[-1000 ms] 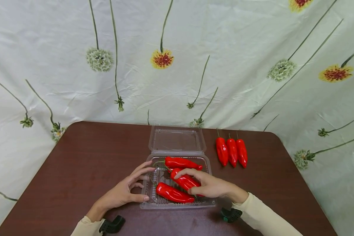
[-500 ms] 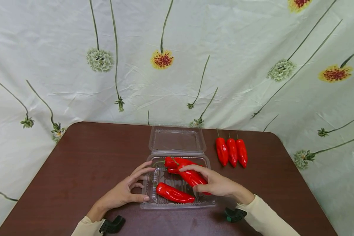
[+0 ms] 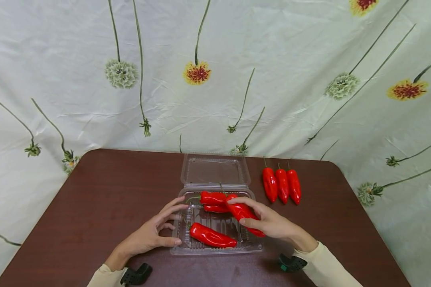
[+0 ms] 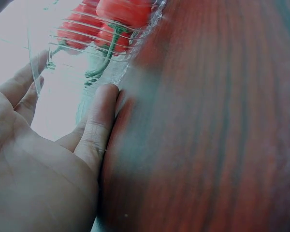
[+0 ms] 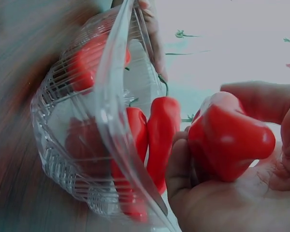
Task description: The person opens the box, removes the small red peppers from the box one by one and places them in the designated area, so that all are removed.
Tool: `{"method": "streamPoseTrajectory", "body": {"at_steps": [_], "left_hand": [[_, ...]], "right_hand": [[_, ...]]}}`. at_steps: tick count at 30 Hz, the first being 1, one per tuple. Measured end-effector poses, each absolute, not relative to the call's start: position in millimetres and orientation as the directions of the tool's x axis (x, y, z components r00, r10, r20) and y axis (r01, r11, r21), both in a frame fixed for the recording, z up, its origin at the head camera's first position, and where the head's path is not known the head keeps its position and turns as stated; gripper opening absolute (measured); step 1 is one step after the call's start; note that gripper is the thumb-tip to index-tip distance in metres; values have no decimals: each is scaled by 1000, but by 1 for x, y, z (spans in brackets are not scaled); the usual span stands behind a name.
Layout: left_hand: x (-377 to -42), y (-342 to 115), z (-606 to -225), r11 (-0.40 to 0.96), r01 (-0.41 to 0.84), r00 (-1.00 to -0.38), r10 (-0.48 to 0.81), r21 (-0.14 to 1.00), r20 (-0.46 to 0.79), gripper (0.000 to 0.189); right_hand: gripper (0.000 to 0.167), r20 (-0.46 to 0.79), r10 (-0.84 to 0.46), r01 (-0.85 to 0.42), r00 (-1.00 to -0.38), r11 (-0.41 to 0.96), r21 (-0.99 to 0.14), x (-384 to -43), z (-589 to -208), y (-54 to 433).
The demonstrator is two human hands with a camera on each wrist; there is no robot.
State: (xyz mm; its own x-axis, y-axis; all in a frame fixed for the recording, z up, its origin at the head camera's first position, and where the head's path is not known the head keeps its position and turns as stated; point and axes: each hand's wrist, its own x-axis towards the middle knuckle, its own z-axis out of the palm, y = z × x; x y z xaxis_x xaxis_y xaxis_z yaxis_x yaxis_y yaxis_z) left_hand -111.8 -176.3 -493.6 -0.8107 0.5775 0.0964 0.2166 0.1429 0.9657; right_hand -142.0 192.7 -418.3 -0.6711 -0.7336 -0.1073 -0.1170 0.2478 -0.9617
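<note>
My right hand [image 3: 274,223] grips a red chili pepper [image 3: 239,211] between thumb and fingers, over the right side of a clear plastic clamshell box [image 3: 215,251]. The right wrist view shows this held pepper [image 5: 227,140] lifted above the box rim. Inside the box, one red pepper [image 3: 212,236] lies along the front. Two others, an upper pepper [image 3: 212,198] and a lower pepper [image 3: 215,208], lie together at the back. My left hand [image 3: 149,235] rests at the box's left edge, its fingers spread and the thumb [image 4: 99,123] against the side wall.
The box's clear lid [image 3: 215,169] lies folded back, away from me. Three more red peppers [image 3: 282,185] lie side by side on the dark brown table [image 3: 129,191], at the back right. A flower-printed cloth [image 3: 273,48] hangs behind the table.
My right hand has lifted the pepper from the box's middle and carried it right and slightly back, uncovering the lower back pepper. My left hand has stayed at the box edge.
</note>
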Motion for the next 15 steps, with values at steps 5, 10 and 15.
{"method": "streamPoseTrajectory", "body": {"at_steps": [5,10,15], "left_hand": [[-112,-176,-493,139,215,-809,580,967,96,79],[-112,-176,-492,136,211,-808,582,968,94,79],[-112,-175,-491,140,211,-808,583,968,92,79]], "right_hand": [[53,-114,-702,-77,-703,235,-969,-141,-417,201],[53,-120,-670,-58,-733,237,-970,-141,-415,213],[56,-116,-592,-37,-798,241,-970,-142,-415,230]]}}
